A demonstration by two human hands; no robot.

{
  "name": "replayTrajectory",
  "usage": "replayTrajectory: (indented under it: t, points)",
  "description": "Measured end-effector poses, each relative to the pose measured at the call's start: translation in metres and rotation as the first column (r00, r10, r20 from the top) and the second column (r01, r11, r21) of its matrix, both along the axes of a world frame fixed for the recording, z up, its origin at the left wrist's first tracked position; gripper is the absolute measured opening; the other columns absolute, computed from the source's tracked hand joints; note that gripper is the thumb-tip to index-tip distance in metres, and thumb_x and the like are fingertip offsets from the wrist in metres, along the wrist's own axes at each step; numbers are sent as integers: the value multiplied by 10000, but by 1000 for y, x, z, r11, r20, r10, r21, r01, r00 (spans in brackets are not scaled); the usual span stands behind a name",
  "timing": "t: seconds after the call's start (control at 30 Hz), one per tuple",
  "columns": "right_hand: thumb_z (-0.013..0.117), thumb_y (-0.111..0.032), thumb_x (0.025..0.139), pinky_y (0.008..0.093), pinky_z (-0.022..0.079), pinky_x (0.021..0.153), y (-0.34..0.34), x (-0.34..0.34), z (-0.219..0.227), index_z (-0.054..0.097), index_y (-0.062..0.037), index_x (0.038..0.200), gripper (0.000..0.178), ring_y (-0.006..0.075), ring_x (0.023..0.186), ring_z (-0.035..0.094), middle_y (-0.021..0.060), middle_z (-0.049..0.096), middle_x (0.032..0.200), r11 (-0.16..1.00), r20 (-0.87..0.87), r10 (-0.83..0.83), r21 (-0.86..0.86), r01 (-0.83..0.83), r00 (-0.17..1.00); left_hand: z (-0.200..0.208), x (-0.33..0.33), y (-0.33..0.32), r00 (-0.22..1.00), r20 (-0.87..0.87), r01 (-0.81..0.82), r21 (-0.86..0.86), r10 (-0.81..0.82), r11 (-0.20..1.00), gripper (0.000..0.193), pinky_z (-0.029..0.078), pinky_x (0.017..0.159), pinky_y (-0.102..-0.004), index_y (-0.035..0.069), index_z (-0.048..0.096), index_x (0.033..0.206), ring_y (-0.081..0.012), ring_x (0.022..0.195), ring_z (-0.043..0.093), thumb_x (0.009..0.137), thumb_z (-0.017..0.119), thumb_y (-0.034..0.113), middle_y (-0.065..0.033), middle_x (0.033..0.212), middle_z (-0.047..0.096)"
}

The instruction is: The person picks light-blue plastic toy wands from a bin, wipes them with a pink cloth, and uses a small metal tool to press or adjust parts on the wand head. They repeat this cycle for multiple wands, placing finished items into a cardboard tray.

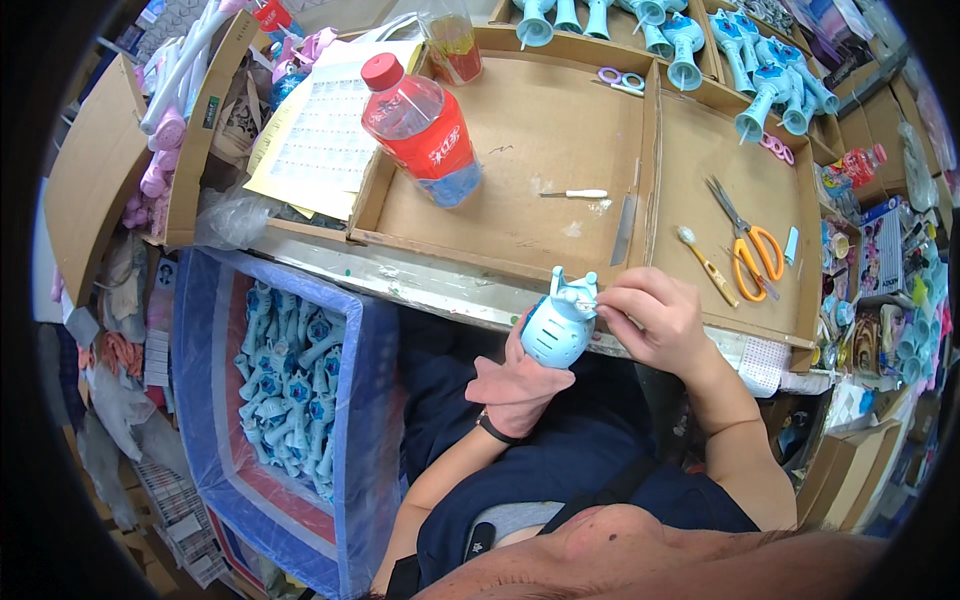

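Observation:
Above my lap, near the table edge, a light-blue plastic toy part [557, 334] with a rounded body, slots, small holes and prongs on top rests in my left hand [518, 388]. The fingers of this hand are closed round it; a pinkish covering, perhaps a glove, shows on the hand. My right hand [655, 318] comes in from the right, with thumb and fingers pinched together at the prongs. Whatever lies between those fingertips is too small to make out.
A plastic-lined blue bin [372, 400] at my left holds several light-blue parts. On the cardboard tray [520, 225] are a red-labelled bottle [420, 130], a white-handled tool [585, 194], a metal blade [624, 230], a brush [708, 265] and orange-handled scissors [745, 240].

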State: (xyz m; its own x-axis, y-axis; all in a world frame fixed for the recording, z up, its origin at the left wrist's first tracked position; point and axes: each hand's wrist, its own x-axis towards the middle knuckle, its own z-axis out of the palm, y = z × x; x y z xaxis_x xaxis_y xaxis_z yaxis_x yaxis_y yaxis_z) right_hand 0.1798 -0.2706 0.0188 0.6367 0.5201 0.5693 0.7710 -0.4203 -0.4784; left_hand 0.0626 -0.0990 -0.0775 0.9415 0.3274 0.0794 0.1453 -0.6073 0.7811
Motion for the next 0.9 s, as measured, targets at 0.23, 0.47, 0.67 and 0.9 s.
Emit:
replayTrajectory:
  t: [0.23, 0.47, 0.67, 0.9]
  points:
    - [786, -44, 760, 310, 506, 520, 10, 1, 2, 702, -68, 836, 116, 211, 599, 639, 60, 655, 794, 990, -118, -100, 92, 111, 988, -13, 1, -2, 996, 88, 14, -4, -14, 1000, 603, 459, 633, -416, 159, 626, 1239, -305, 758, 666, 702, 793, 376, -63, 1205, 656]
    - [767, -46, 781, 306, 486, 501, 9, -1, 2, 694, -65, 824, 86, 204, 566, 622, 63, 651, 768, 987, -111, -138, 69, 146, 984, -9, -1, -5, 1000, -10, -23, -209, 22, 978, 618, 449, 664, -434, 141, 627, 1248, -302, 784, 663, 680, 792, 320, -53, 1220, 656]
    - [758, -50, 791, 304, 487, 504, 7, -3, 10, 695, -66, 824, 73, 209, 567, 622, 62, 641, 754, 986, -120, -130, 88, 141, 984, -19, -2, 0, 996, 25, 82, 11, -83, 997, 758, 470, 839, -391, 107, 560, 1339, -265, 1106, 617, 641, 805, 274, -60, 1341, 577]
    - [765, -52, 789, 294, 481, 501, 6, -4, 7, 704, -68, 834, 78, 197, 566, 618, 59, 643, 753, 987, -151, -148, 46, 156, 977, -9, 6, 1, 984, 2, 138, -646, -179, 751, 980, 367, 1121, -355, -6, 277, 1476, -224, 1294, 504, 668, 815, 123, -126, 1396, 472]
